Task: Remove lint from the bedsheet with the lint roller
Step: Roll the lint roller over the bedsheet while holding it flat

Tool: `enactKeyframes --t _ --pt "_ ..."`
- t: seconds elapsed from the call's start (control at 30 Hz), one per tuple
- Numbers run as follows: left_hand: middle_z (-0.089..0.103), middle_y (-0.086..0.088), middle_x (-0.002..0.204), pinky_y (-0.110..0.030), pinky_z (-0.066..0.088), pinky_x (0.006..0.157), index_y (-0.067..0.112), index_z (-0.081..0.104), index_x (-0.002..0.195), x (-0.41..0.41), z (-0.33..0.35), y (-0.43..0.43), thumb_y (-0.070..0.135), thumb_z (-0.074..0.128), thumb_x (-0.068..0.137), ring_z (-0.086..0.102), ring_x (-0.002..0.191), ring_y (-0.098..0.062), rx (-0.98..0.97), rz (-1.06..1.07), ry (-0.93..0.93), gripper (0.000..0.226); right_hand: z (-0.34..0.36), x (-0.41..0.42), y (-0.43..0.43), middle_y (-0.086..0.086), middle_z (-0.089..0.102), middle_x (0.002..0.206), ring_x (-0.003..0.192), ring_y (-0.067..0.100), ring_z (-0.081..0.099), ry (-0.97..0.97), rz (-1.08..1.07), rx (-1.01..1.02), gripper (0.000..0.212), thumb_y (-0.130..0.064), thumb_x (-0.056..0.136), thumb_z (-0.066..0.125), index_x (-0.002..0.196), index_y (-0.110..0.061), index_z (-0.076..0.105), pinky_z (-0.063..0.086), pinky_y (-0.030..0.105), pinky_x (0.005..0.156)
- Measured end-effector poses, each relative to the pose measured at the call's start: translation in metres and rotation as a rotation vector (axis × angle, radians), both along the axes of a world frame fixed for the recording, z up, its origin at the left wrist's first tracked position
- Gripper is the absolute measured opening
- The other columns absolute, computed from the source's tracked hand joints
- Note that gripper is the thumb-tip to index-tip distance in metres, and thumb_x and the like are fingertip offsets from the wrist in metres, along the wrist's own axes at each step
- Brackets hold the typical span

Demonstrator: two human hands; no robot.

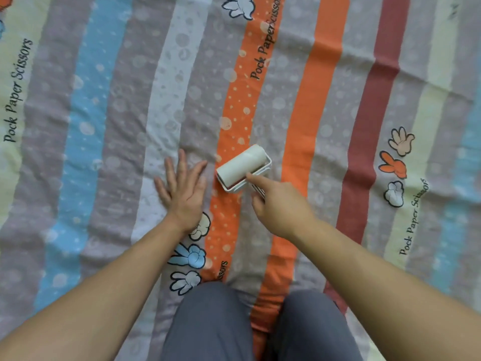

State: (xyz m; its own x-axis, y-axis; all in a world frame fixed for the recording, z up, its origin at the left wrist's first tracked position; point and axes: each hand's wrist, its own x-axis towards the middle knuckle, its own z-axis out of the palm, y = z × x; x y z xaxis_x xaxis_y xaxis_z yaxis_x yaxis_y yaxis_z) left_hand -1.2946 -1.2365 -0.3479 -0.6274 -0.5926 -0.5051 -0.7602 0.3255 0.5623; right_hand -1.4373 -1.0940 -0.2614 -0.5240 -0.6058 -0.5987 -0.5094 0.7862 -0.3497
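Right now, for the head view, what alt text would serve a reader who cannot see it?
A person's right hand holds a white lint roller by its handle, the roll resting on a striped, cartoon-print bedsheet. The left hand lies flat on the sheet beside it; grey-trousered knees show below.

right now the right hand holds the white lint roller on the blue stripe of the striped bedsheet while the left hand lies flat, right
Not blue: the head view shows the white lint roller on the dotted orange stripe of the striped bedsheet. The right hand does hold it, and the left hand lies flat.
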Motion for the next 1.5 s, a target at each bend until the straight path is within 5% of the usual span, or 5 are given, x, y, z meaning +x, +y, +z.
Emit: enactKeyframes --t 0.4,0.9,1.07,1.23,1.5 --pt "-0.031 0.0 0.164 -0.058 -0.024 0.115 0.046 0.001 0.159 -0.016 -0.003 0.024 0.062 0.017 0.096 -0.035 0.148 -0.023 -0.209 -0.119 -0.169 0.067 0.018 0.042 0.113 0.003 0.07 0.104 0.093 0.029 0.063 -0.058 -0.055 0.157 0.051 -0.035 0.093 0.046 0.142 -0.048 0.038 0.047 0.038 0.069" --pt "-0.028 -0.003 0.166 -0.051 -0.022 0.119 0.032 -0.006 0.162 -0.047 0.0 0.079 0.048 0.031 0.105 -0.032 0.15 -0.019 -0.321 -0.276 -0.167 0.069 0.034 0.032 0.199 -0.006 0.067 0.113 0.102 0.02 0.061 -0.18 0.055 0.127 0.046 -0.034 0.095 0.041 0.14 -0.042 0.04 0.05 0.036 0.079" --pt "-0.015 -0.001 0.169 -0.047 -0.02 0.12 0.032 0.012 0.162 -0.048 0.001 0.077 0.045 0.031 0.106 -0.023 0.153 -0.015 -0.279 -0.216 -0.083 0.061 0.072 -0.005 0.188 -0.011 0.062 0.128 0.114 0.012 0.057 -0.264 0.136 0.151 0.036 -0.039 0.097 0.045 0.132 -0.041 0.052 0.047 0.028 0.091" --pt "0.022 0.0 0.167 -0.043 -0.002 0.123 0.023 0.05 0.147 -0.043 0.009 0.069 0.042 0.025 0.098 0.012 0.155 -0.013 -0.24 -0.016 0.088 0.059 0.066 -0.032 0.134 -0.005 0.066 0.119 0.1 0.019 0.061 -0.122 0.072 -0.112 0.04 -0.035 0.099 0.044 0.139 -0.041 0.046 0.04 0.026 0.072" --pt "0.022 -0.009 0.167 -0.051 0.001 0.123 0.022 0.051 0.14 -0.06 0.008 0.086 0.043 0.026 0.098 0.012 0.155 -0.024 -0.319 0.017 0.003 0.053 -0.02 -0.045 0.1 0.014 0.062 0.121 0.105 0.038 0.058 0.057 0.099 -0.12 0.048 -0.031 0.099 0.039 0.146 -0.04 0.033 0.047 0.042 0.079"
